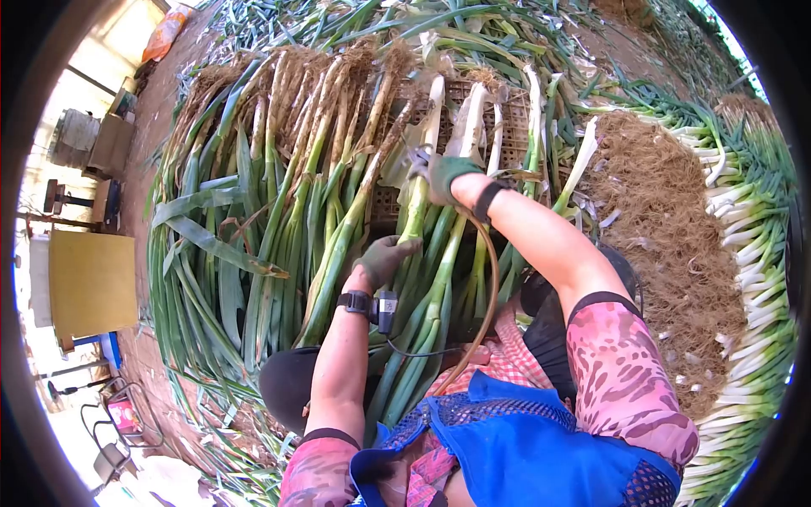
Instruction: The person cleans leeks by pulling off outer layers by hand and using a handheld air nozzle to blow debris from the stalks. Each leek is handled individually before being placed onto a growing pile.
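My left hand (387, 260), in a dark green glove, is closed around the green part of a leek (414, 209) that points away from me. My right hand (449, 177), gloved too, is closed on a small grey air gun (419, 159) over the pale upper part of that leek. A brown hose (492, 287) curves from my right hand down to my lap. Partly peeled white leeks (470, 127) lie just right of it. Unpeeled leeks (317, 135) with brown roots are heaped to the left. My fingers partly hide the air gun.
A woven crate (515, 139) sits beneath the leeks. To the right is a pile of cut roots (659, 228), bordered by a long row of cleaned leeks (752, 279). A yellow-topped table (91, 283) and a wire-framed chair (127, 414) stand at left.
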The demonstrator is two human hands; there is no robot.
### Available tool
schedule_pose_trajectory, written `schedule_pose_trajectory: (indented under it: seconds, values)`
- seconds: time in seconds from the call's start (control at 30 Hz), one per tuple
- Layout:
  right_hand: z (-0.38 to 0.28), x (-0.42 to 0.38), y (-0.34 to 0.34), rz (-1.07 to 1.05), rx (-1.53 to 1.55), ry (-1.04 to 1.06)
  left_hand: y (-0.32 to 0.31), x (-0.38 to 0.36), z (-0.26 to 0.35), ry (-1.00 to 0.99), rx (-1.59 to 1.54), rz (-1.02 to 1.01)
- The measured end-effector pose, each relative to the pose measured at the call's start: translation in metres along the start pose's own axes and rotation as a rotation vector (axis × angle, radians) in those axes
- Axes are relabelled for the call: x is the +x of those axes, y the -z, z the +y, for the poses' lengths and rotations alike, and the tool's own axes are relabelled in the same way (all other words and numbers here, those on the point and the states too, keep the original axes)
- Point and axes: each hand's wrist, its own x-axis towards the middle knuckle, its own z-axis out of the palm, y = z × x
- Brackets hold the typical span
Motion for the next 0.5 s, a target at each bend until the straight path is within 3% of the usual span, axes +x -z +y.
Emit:
schedule_pose_trajectory:
  seconds: [0.03, 0.07, 0.1, 0.13, 0.2, 0.27, 0.3, 0.4, 0.5]
  values:
    - [0.003, -0.006, 0.001, -0.029, -0.024, -0.028, 0.005, 0.003, 0.003, -0.044, 0.200, 0.107]
    - [0.005, -0.019, 0.006, -0.060, -0.047, -0.055, 0.013, -0.003, 0.010, -0.252, 0.026, 0.201]
    - [0.011, -0.030, 0.017, -0.127, -0.085, -0.086, 0.024, -0.010, 0.017, -0.198, -0.102, 0.386]
    - [0.036, -0.014, -0.003, -0.135, -0.115, -0.077, 0.049, 0.000, 0.014, -0.131, 0.299, 0.622]
    - [0.053, -0.023, -0.010, -0.062, -0.019, -0.169, 0.072, -0.019, 0.026, 0.066, 0.667, 0.680]
    - [0.051, -0.036, -0.007, 0.028, 0.014, -0.220, 0.065, -0.032, 0.028, 0.263, 0.899, 0.523]
    - [0.052, -0.037, -0.012, 0.073, 0.026, -0.207, 0.060, -0.025, 0.012, 0.218, 0.935, 0.571]
    - [0.022, -0.076, 0.017, -0.095, 0.293, -0.278, 0.052, -0.016, 0.001, 0.136, 0.989, 0.651]
    - [0.009, -0.105, -0.006, -0.233, 0.968, -0.165, 0.058, -0.019, 0.019, -0.043, 0.764, 0.493]
